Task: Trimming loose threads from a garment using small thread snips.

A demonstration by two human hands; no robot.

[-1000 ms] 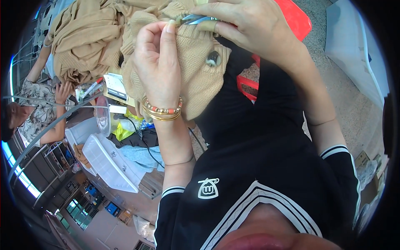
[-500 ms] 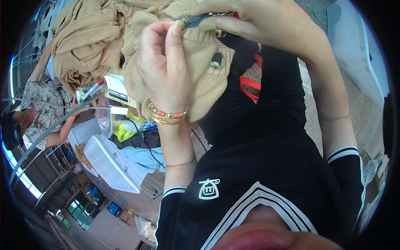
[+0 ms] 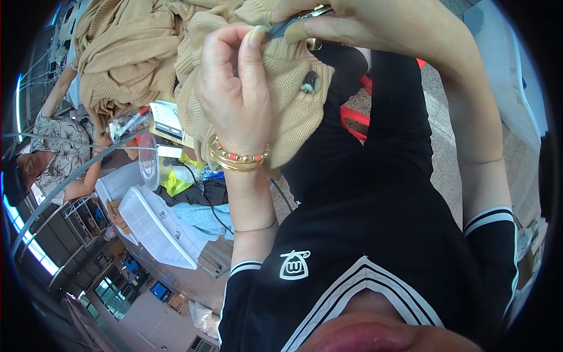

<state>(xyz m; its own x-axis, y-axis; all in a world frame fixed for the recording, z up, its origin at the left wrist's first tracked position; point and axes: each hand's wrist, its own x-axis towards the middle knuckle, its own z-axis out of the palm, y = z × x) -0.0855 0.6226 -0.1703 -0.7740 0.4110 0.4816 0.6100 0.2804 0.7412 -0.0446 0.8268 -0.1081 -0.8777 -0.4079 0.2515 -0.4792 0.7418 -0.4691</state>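
A tan knitted garment [image 3: 287,111] lies over my lap, with a dark and pale mottled button [image 3: 309,83] on it. My left hand [image 3: 237,88] is over the knit, palm side hidden, thumb and forefinger closed in a pinch. What they pinch is hidden. Against those fingertips sits the tip of a small dark-bladed tool that looks like thread snips [image 3: 280,29]. My right hand [image 3: 346,23] is closed around it at the upper edge, partly cut off by the frame. A tan finger cover [image 3: 296,32] is on the right thumb.
More tan knitwear [image 3: 126,47] is heaped at the far left. Beside it are a clear container with pens [image 3: 126,126] and a round clear tub [image 3: 148,161]. White bins [image 3: 155,226] stand lower left, a translucent bin [image 3: 504,64] at right. Another person [image 3: 61,146] works at far left.
Both hands stay together at the same spot on the knit, with only a slight shift. The right forearm has swung a little outward. The other person's arm has moved slightly.
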